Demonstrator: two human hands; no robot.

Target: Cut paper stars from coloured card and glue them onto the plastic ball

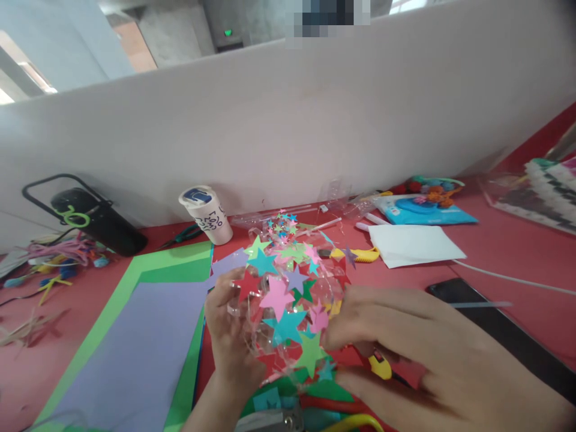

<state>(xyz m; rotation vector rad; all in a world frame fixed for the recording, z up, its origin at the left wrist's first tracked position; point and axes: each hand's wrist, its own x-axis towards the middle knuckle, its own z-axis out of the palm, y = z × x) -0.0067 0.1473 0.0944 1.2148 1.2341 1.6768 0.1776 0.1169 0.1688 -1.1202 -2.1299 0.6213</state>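
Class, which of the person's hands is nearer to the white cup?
Left. The left hand is in front of the white cup, on the wearer's side; the right hand is farther off, in front and well to its right.

Smooth, matt paper stars (278, 297)

- The head camera looks from the near side of the red worktop (27, 378), forward and down.
- Close below: left hand (234, 336), right hand (418, 327).
- Farther: the far edge, backed by a white partition (279, 132).
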